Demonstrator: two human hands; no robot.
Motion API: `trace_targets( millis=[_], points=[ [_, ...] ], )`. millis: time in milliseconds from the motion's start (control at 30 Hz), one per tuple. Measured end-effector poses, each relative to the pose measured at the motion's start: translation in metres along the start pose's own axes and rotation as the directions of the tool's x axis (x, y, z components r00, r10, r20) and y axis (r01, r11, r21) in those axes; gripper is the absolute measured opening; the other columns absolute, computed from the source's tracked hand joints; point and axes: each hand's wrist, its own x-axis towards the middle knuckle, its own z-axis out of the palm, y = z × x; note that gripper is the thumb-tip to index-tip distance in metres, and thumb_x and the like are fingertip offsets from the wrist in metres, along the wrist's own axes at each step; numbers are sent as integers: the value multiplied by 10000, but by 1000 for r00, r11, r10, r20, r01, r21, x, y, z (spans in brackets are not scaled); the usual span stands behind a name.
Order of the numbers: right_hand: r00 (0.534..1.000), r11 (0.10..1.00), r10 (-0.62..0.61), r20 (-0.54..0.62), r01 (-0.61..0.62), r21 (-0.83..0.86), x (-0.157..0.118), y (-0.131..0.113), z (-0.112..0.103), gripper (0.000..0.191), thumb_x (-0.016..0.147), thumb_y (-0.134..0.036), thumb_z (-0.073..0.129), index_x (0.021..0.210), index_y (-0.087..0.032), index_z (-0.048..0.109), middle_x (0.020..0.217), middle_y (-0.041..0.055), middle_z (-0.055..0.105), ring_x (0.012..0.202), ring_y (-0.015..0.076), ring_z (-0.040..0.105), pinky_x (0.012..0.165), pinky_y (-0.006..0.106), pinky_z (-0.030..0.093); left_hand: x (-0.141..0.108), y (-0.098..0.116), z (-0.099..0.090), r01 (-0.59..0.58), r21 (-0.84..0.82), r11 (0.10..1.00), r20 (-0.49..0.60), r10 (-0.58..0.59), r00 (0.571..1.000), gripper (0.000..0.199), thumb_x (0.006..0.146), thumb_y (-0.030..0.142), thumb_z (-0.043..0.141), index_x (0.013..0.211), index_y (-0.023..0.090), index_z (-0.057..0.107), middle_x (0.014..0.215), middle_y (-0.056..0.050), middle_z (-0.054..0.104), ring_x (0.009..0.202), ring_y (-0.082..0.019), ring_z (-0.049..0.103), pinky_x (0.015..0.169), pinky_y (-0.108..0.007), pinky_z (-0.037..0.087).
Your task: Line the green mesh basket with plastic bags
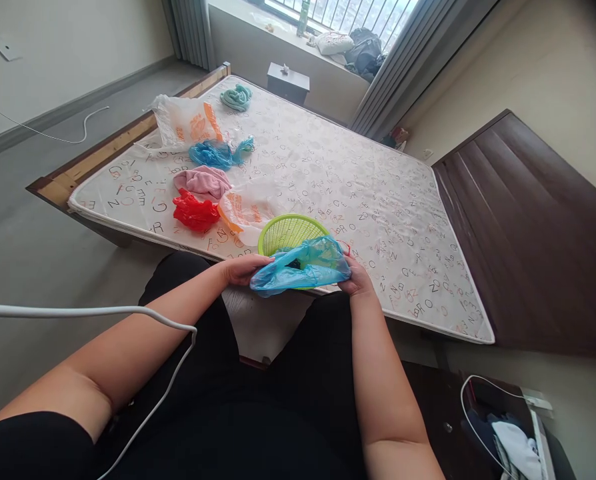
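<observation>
A blue plastic bag (323, 263) is stretched between my two hands, its mouth spread over the near side of a green basket (288, 230). My left hand (245, 269) grips the bag's left edge, with the thumb on top. On the other side, my right hand (357, 275) is closed on the right edge, and a thin red strip shows by its fingers. Something dark shows inside the bag's opening, too small to name. The basket rests at the near edge of the mattress (368, 207), partly hidden by the bag.
Left of the basket lie a white-and-orange plastic bag (245, 210), a red bag (195, 211), a pink cloth (203, 181), a blue bag (213, 154), another white bag (178, 123) and a teal cloth (236, 98). A white cable (168, 320) crosses over my left arm.
</observation>
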Motion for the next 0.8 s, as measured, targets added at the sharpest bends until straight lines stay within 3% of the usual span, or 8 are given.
trace_targets(
  millis=[100, 300, 500, 600, 800],
  points=[
    [994, 994, 111, 19, -111, -18, -4, 1, -4, 223, 779, -239, 776, 932, -211, 616, 741, -17, 715, 633, 159, 695, 554, 267, 597, 1, 0, -1, 42, 109, 993, 2, -42, 999, 300, 868, 400, 754, 983, 123, 772, 923, -157, 772, 742, -234, 735, 698, -338, 602],
    [994, 992, 50, 95, -39, -116, -7, 4, -10, 344, 728, -300, 821, 1018, -186, 673, 814, 9, 741, 700, 167, 702, 612, 271, 589, 1, 2, -3, 30, 276, 961, -26, -24, 999, 367, 789, 461, 825, 884, 108, 788, 848, -147, 766, 676, -209, 706, 608, -285, 555],
    [996, 913, -93, 2, 86, -398, -2, 11, -20, 392, 681, -479, 812, 901, -182, 682, 739, -7, 711, 640, 149, 624, 585, 255, 498, -2, 6, 3, 7, 275, 961, -33, 2, 999, 329, 757, 430, 858, 854, 124, 783, 834, -108, 762, 693, -179, 687, 652, -270, 534],
    [988, 841, -140, -61, 86, -534, 1, 15, -25, 395, 698, -558, 769, 799, -196, 648, 662, -25, 656, 596, 137, 564, 558, 253, 436, -3, 10, 4, -16, 280, 960, -58, 33, 998, 357, 741, 432, 866, 885, 118, 779, 860, -90, 760, 723, -169, 680, 674, -265, 527],
    [977, 812, -169, -127, 65, -581, 12, 23, -26, 451, 711, -629, 714, 845, -200, 677, 740, 9, 696, 672, 169, 598, 607, 274, 442, 0, 9, -2, -15, 266, 964, -56, 31, 998, 263, 730, 346, 840, 820, 124, 730, 780, -52, 710, 677, -147, 642, 617, -241, 482]
  ],
)
